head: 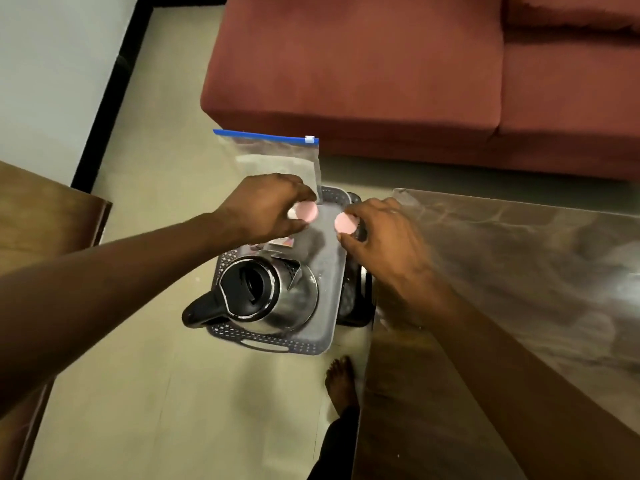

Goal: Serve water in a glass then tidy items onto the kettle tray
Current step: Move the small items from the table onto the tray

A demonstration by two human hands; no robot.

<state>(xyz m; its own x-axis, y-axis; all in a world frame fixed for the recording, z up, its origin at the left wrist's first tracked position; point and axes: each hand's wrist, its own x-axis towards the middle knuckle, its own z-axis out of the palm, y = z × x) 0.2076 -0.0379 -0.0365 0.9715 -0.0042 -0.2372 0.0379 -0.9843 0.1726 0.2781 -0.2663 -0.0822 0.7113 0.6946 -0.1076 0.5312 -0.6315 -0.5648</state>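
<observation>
A steel kettle (277,296) with a black lid and handle stands on the near half of a grey perforated tray (298,346). Over the tray's far end, my left hand (266,209) grips a clear zip bag (277,157) with a blue seal; the bag stands up above my fingers. A round pink item (307,211) is also at those fingertips. My right hand (384,233) curls round a second round pink item (345,222) just to the right. What the pink items are cannot be made out. No glass is visible.
A glossy table (519,271) covered in clear plastic runs along the right, its edge beside the tray. A red sofa (381,71) fills the back. Wooden furniture (45,216) sits at the left. My bare foot (341,382) stands on the tiled floor below the tray.
</observation>
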